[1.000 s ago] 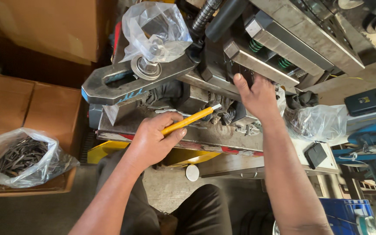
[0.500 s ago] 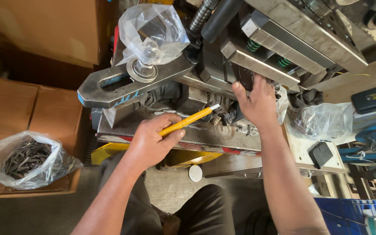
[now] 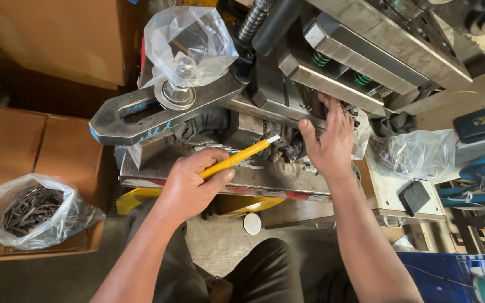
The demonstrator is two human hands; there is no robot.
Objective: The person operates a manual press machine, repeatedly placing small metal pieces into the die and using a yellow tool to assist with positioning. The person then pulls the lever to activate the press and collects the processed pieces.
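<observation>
Left hand (image 3: 189, 185) grips a yellow utility knife (image 3: 237, 159), blade toward the steel mould (image 3: 332, 73); right hand (image 3: 326, 143), fingers spread, rests on the mould.

Both forearms are bare from the bottom edge of the head view up to the wrists, with no sleeve, cuff, watch, band or glove showing anywhere along them. The left hand (image 3: 189, 182) and the right hand (image 3: 326, 143) are bare as well, with no rings visible on the fingers that show, and the nails are cut short. Below the arms the person wears dark trousers (image 3: 265, 272), charcoal to black in colour, of a plain fabric that creases softly over the knees; no shoes can be seen.
</observation>
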